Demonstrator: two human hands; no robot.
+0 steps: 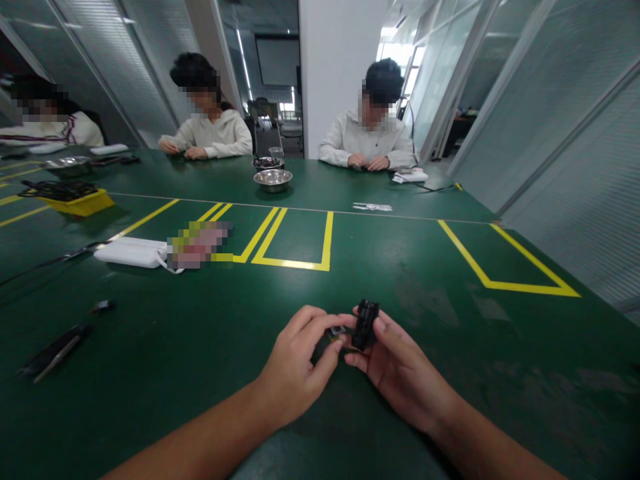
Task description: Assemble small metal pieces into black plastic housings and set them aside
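Above the green table (200,400), my two hands are close together. My right hand (405,373) grips a small black ribbed plastic part (366,325), held roughly upright between thumb and fingers. Just left of it, my left hand (303,360) pinches a small piece with a light metallic top and a yellowish edge (337,331); its kind is too small to make out. The two pieces are very near each other, and I cannot tell if they touch. My fingers hide part of both.
A dark slim tool (55,351) and a small dark part (103,307) lie at left. Beyond are a white power bank-like box (133,252) with a cable, a yellow tray (83,203) of black pieces, and a steel bowl (273,180). Several people sit across the table.
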